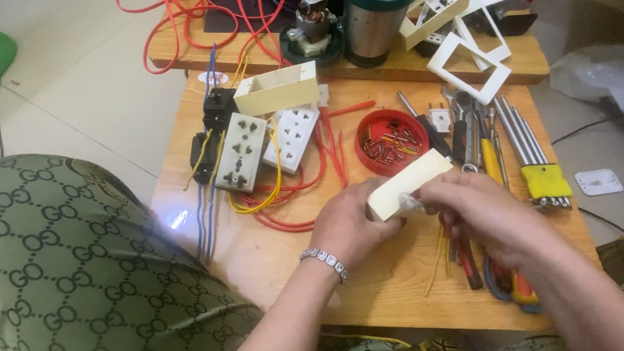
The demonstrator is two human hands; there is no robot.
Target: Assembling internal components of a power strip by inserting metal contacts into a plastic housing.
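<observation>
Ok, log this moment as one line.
left hand: holds cream plastic box | right hand: grips box end | red lid of screws behind | wooden table

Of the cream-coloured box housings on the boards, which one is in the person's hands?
The cream box near the red lid, gripped by the left hand and right hand. The other cream housing lies untouched atop the white socket strips.

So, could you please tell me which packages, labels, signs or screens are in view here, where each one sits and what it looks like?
Oval sticker: on the far left corner of the wooden board, white with red marks, partly under wires.
Plastic bag: on the floor at the far right, crumpled, pale grey.
Cream box: long, plain housing held in both hands, left hand and right hand; no label visible.
No signs or screens show.
</observation>
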